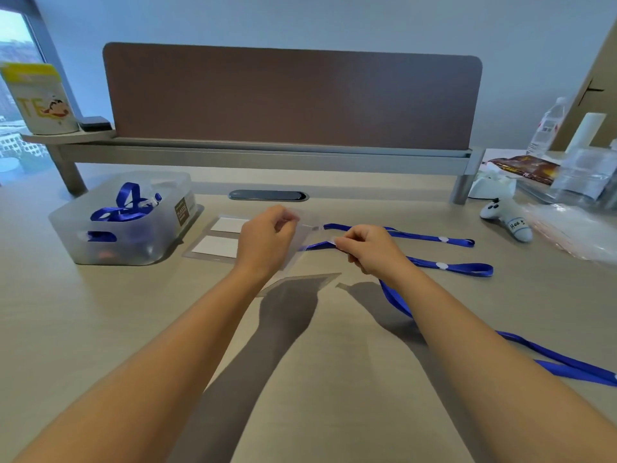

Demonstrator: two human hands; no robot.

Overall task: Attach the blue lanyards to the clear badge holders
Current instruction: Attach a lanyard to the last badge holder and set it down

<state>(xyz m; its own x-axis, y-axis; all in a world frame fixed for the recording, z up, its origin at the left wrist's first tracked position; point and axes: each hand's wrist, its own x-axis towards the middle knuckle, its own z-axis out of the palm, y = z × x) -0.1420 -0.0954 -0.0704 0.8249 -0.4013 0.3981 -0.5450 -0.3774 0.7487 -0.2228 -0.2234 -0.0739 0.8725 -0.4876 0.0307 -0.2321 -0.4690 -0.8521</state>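
Observation:
My left hand point(267, 238) pinches a clear badge holder point(305, 240) and keeps it lifted above the desk. My right hand point(369, 250) grips the clip end of a blue lanyard point(397, 302), right beside the holder's edge. That strap runs under my right forearm and trails off to the lower right. A second blue lanyard point(430, 236) lies flat behind my right hand. Two more clear badge holders point(217, 245) with white inserts lie on the desk left of my left hand.
A translucent plastic bin point(157, 240) at the left holds more blue lanyards. A brown divider panel point(290, 98) closes off the back. A small white plush toy point(507, 220), bottles, a snack bag and plastic wrap crowd the right side.

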